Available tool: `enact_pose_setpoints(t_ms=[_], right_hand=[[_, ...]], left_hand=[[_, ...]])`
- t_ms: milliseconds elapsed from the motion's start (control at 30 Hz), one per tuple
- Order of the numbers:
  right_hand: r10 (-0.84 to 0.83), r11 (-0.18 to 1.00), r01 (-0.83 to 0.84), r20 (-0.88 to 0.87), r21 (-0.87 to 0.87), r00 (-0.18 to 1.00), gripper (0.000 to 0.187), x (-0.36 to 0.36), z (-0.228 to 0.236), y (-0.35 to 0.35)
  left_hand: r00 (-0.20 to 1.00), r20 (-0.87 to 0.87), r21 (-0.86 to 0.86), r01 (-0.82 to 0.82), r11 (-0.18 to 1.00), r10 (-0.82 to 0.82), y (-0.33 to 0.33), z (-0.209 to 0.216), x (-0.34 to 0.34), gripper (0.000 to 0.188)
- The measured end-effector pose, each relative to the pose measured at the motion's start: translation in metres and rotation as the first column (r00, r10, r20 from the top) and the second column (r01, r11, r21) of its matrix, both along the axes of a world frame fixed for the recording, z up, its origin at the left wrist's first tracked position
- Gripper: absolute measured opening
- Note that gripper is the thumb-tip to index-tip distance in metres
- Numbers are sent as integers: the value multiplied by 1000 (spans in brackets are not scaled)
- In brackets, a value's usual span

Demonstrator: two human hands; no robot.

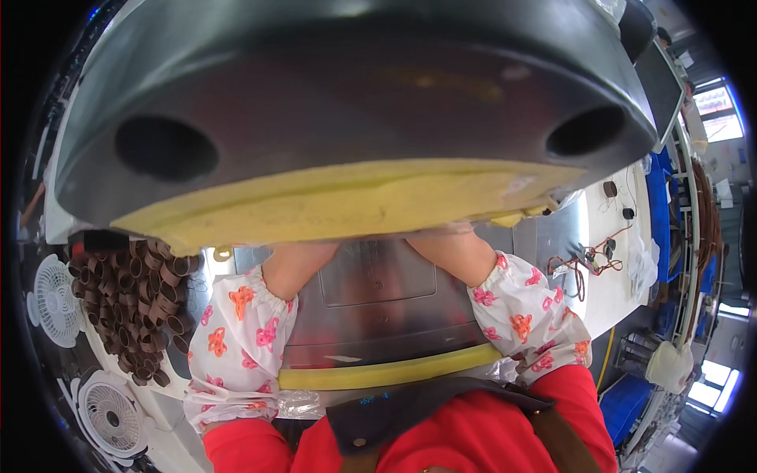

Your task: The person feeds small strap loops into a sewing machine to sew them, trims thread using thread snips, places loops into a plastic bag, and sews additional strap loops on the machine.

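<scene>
A large dark grey machine head [371,94] with two round holes fills the upper part of the view. Worn yellow padding [347,206] lines its lower edge. My left hand [311,254] reaches in beneath this padding, and only the wrist and back part show. Beside it, my right hand [451,246] goes under the same edge from the right. The fingers of both are hidden, as is anything they touch. Between my forearms lies a dark, shiny machine surface [378,323] with a rectangular panel [378,284]. White flowered sleeve covers are on both arms.
Brown rings [130,303] lie heaped on the left. Two white fans [110,414] stand beyond them. A yellow strip [394,368] edges the machine surface near my body. Tangled wires [587,258] lie on the white table at right, with blue bins [661,217] beyond.
</scene>
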State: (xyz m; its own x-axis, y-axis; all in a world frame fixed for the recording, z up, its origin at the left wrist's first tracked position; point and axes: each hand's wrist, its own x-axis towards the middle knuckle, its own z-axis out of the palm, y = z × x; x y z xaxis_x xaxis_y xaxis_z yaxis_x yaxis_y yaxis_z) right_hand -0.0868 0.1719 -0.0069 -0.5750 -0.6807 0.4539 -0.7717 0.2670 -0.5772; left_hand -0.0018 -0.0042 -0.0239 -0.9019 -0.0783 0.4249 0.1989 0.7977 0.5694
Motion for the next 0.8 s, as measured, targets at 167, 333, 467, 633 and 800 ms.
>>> enact_pose_setpoints(t_ms=[167, 333, 467, 633, 800], right_hand=[[-40, 994, 55, -150, 96, 988, 11, 0, 5, 2], [-64, 982, 117, -323, 146, 944, 13, 1, 15, 0], [-71, 971, 145, -346, 192, 935, 15, 3, 13, -1], [-47, 952, 163, -399, 261, 916, 17, 4, 13, -1], [-53, 984, 83, -188, 156, 981, 17, 2, 9, -1]], left_hand=[[999, 33, 25, 8, 1000, -9, 1, 0, -1, 15], [998, 56, 20, 25, 999, -26, -2, -5, 0, 20], [997, 76, 18, 7, 1000, -9, 0, 5, -4, 23], [998, 65, -63, -17, 998, 22, -1, 4, -2, 24], [997, 83, -60, 4, 998, 1, -1, 0, 0, 23]])
